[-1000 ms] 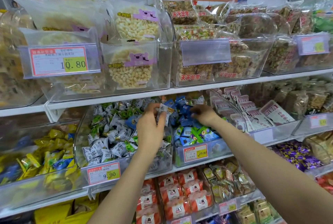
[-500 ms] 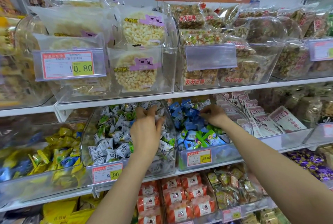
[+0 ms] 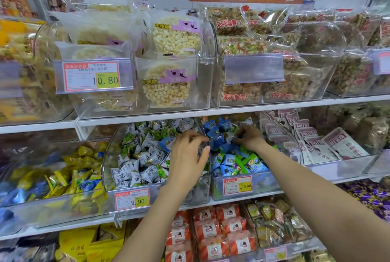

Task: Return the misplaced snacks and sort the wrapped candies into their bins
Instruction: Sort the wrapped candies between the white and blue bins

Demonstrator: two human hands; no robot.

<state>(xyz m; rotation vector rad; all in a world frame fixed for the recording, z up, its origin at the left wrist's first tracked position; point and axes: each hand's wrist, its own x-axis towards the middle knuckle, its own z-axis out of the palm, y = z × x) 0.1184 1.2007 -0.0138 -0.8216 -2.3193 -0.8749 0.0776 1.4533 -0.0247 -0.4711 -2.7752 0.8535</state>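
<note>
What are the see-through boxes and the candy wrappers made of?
The bin looks like hard, glossy clear plastic: you can see the candies through its walls, and its edges glint. The white candies and blue candies seem to be wrapped in thin, shiny plastic or foil film, which is crinkled and catches the light.

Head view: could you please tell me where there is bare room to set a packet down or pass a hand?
Freest: the slot in the rice cake bin between its packets and right wall, then the front of the pink packet bin. The white candy bin and blue candy bin are heaped; left hand and right hand crowd their shared wall.
</note>
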